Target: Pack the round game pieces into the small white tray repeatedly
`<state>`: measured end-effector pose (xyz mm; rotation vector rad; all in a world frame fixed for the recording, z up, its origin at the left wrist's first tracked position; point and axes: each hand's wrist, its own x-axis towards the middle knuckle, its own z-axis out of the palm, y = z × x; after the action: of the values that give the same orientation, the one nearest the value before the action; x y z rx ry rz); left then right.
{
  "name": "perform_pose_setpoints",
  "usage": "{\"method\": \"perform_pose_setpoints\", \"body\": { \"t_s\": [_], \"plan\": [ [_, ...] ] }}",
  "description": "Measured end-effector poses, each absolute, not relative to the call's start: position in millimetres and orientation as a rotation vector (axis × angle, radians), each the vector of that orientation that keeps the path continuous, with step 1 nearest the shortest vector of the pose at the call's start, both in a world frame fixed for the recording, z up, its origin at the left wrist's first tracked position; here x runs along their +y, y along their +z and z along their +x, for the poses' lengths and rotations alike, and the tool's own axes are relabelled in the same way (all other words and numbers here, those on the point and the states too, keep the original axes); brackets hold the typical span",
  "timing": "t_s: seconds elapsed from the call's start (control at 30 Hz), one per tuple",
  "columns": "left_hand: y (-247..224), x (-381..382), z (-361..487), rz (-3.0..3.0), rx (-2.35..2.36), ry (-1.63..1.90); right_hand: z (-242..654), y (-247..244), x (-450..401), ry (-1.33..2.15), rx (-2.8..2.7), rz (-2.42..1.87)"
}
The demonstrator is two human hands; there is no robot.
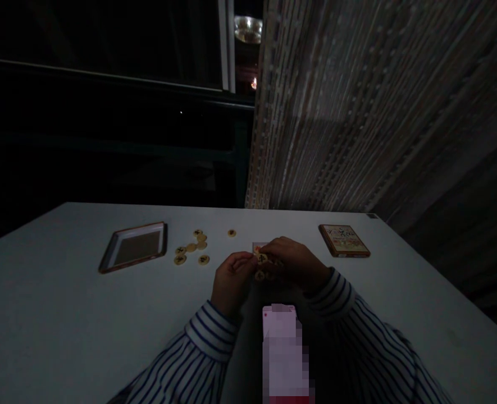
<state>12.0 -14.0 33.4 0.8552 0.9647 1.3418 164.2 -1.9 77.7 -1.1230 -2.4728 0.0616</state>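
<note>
Both hands meet over the table in front of me. My left hand (233, 283) is closed, its thumb and fingertips against a round wooden Chinese chess piece (262, 258) with a dark character. From the other side my right hand (296, 262) curls over several such pieces, hiding most of them. Just below the fingers another chess piece (259, 275) shows. A small pale card or box (258, 246) with red marks is partly covered behind the hands. Loose round pieces (191, 247) lie to the left of my left hand, some overlapping.
A shallow open tin tray (133, 246) sits at the left of the white table (147, 325). On the right rests a flat printed box (344, 240). A lit phone (284, 350) lies nearest me, between my forearms. A string curtain (307, 112) hangs beyond the far edge.
</note>
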Motion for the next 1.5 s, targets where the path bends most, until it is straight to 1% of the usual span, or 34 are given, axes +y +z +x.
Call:
{"method": "perform_pose_setpoints", "body": {
  "t_s": [0.23, 0.43, 0.57, 0.7, 0.93, 1.23, 1.5],
  "plan": [
    [34.0, -15.0, 12.5, 0.845, 0.979, 1.323, 165.3, 78.9, -2.3, 0.014, -2.528, -1.066],
    [33.0, -15.1, 11.9, 0.903, 1.009, 1.308, 168.0, 80.6, -3.6, 0.053, -2.547, -1.069],
    [32.6, -13.5, 9.5, 0.948, 1.066, 1.375, 172.2, 83.9, -3.3, 0.095, -2.563, -1.082],
    [28.4, -10.4, 5.7, 1.051, 1.241, 1.431, 178.5, 86.5, -1.0, 0.053, -2.549, -1.211],
    [2.1, -4.8, 4.1, 1.265, 1.304, 1.324, 195.2, 92.1, 1.8, 0.099, -2.586, -1.409],
    [-7.2, -5.5, 4.1, 1.435, 1.229, 1.225, 209.8, 90.9, 4.0, 0.146, -2.561, -1.586],
    [-2.1, -7.8, 6.1, 1.435, 1.171, 1.198, 214.6, 84.1, 8.9, 0.142, -2.614, -1.754]
  ]
}}
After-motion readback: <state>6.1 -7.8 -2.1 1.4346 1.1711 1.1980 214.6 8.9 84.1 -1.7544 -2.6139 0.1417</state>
